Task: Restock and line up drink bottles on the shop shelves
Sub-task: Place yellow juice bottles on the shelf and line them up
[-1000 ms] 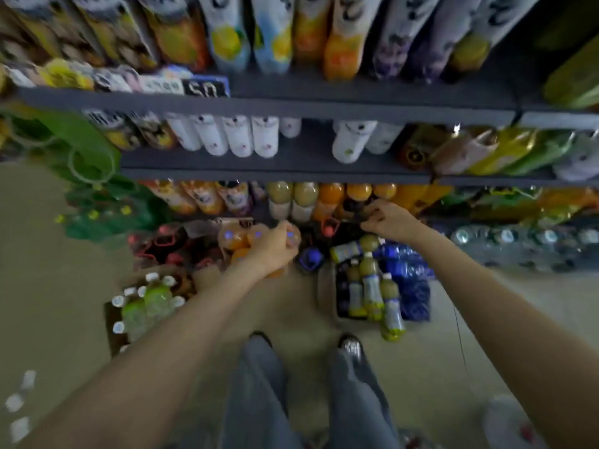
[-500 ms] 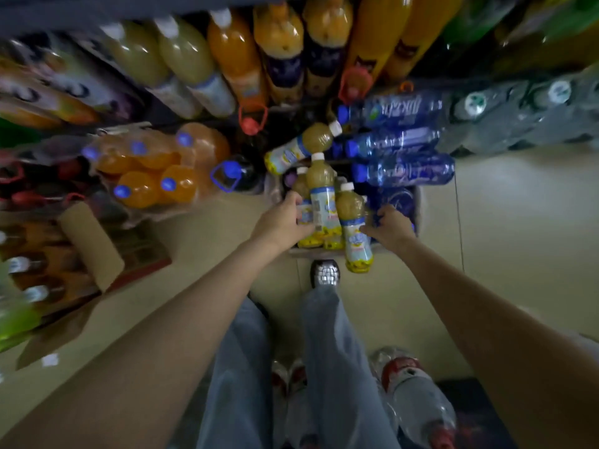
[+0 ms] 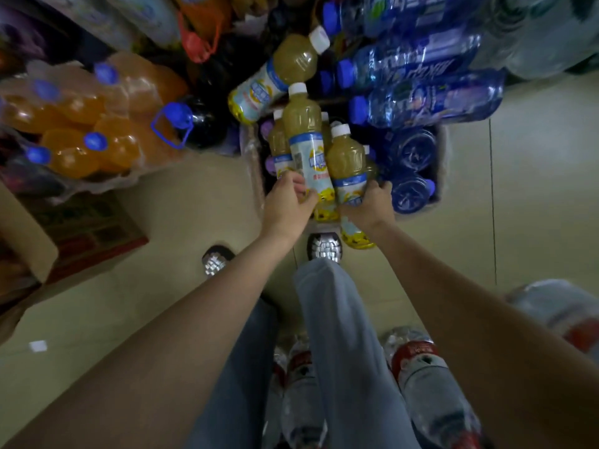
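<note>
At the bottom of the frame, clear bottles with red labels are lying on the floor beside the person's grey-blue trouser legs, their lower ends cut off by the frame edge. Both bare forearms are reaching up toward the middle of the picture.

There the left hand is curling its fingers round the base of a tall juice bottle, and the right hand is gripping the lower part of a second juice bottle just beside it; the two bottles are touching. Each is showing a white cap, cloudy yellow-green drink, and a pale blue-and-white label with yellow fruit printed near the base. The label text is too blurred to read. The fingertips of both hands are hiding behind the bottles.

Both bottles are standing over an open carton on the floor, centre of the frame, with more of the same kind packed behind them and mostly hidden. Another is lying tilted across the carton's far edge. To the right, blue water bottles are lying stacked. At the left, a shrink-wrapped pack of orange drinks with blue caps is sitting above a cardboard box. The top of the frame is dark and smeared.
</note>
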A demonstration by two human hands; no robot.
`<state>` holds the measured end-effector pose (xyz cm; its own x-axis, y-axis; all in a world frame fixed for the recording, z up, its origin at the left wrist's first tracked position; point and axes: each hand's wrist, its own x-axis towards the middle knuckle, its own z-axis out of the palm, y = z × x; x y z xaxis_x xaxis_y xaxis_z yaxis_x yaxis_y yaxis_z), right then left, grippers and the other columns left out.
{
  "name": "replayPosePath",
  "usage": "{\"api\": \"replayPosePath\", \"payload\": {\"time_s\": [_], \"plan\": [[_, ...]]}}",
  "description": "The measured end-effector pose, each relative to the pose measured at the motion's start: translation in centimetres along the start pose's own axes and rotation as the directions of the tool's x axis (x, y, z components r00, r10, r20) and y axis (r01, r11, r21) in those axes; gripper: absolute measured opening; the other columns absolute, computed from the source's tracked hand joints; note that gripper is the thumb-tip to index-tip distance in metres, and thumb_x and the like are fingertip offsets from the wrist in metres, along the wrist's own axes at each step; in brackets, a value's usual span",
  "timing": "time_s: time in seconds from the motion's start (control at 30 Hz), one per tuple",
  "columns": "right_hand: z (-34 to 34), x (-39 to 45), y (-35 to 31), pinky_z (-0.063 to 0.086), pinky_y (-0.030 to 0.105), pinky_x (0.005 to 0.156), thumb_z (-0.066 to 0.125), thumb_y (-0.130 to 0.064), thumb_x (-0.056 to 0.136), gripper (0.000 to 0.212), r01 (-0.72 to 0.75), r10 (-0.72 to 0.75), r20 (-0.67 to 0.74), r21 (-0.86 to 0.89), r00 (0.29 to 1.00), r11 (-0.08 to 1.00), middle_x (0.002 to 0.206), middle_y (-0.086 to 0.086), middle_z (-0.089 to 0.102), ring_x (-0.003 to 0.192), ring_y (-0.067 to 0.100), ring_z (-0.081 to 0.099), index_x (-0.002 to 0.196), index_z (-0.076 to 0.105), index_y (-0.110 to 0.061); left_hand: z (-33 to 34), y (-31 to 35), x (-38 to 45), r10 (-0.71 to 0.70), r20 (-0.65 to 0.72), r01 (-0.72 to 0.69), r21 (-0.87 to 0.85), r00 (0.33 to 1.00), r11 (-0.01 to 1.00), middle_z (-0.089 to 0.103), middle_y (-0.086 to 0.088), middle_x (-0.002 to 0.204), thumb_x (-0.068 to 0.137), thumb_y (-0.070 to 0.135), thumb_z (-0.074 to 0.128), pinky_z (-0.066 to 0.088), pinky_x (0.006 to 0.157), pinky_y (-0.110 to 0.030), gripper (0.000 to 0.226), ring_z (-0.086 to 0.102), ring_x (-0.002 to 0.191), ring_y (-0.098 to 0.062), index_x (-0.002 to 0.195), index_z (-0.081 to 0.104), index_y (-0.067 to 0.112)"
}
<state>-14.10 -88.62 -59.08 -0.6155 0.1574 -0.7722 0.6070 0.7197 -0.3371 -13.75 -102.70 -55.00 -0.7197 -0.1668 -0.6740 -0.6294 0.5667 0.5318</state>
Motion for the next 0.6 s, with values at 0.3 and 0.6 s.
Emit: {"api": "replayPosePath", "payload": {"time_s": [0.3,0.6], "plan": [[-1.2,-1.8,-0.3,0.031,0.017,0.086,0.076,-0.014,0.073,0.055,0.283,-0.283,-0.037,0.229,0.959,0.931,0.122,0.019,0.044,0.120,0.026,0.039,0.120,0.052,0.002,3.2,4.4,1.6,-0.142,0.006,0.142,-0.016,0.990,0.990,0.058,-0.007,0.117,0.074,0.053,0.068,0.045,0.082,-0.029,0.066,0.057,0.107,-0.024,0.118,0.051,0.007],[2.6,-2.7,6.7,0.031,0.034,0.095,0.063,-0.020,0.086,0.058,-0.149,0.174,-0.117,0.192,0.978,0.970,0.131,0.022,0.045,0.124,0.036,0.041,0.132,0.038,0.002,-0.7,2.2,3.1,-0.046,-0.005,0.046,-0.021,0.999,0.999,0.066,-0.004,0.110,0.074,0.044,0.072,0.048,0.083,-0.027,0.047,0.062,0.101,-0.019,0.106,0.064,0.011]]}}
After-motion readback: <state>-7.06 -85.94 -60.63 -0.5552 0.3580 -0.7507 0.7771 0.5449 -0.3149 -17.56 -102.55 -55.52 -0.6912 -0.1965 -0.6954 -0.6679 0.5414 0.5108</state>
